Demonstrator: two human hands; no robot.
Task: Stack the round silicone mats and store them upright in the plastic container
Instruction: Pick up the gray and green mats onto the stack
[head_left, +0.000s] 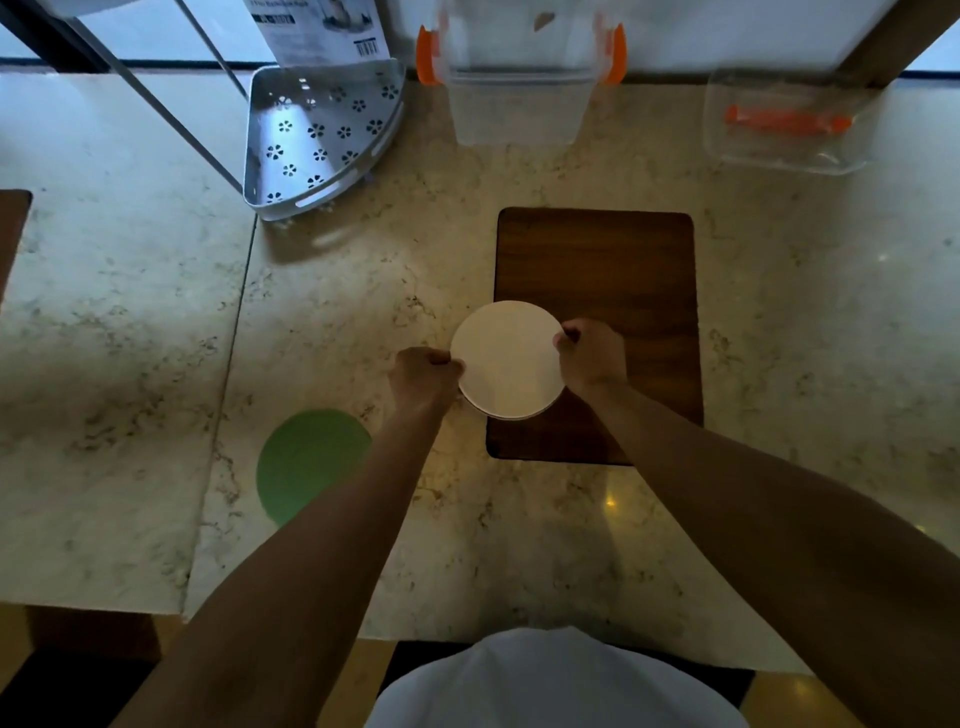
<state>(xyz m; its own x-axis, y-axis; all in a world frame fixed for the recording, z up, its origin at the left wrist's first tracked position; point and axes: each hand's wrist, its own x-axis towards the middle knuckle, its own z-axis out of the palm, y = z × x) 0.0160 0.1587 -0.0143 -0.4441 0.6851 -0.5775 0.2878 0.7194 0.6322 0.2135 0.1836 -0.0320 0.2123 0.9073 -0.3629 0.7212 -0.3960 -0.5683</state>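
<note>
Both hands hold a small stack of round white silicone mats (506, 358) flat, over the near left corner of a dark wooden board (613, 270). My left hand (423, 376) pinches the stack's left edge. My right hand (592, 353) pinches its right edge. A second rim shows along the stack's lower edge. A round green mat (306, 462) lies flat on the marble counter to the left, partly hidden by my left forearm. The clear plastic container (517, 98) with orange clips stands open at the back centre.
A grey perforated corner shelf (317, 140) leans on metal rods at the back left, with a paper label above it. A clear lid (784, 124) with an orange clip lies at the back right. The counter's front edge runs close to my body.
</note>
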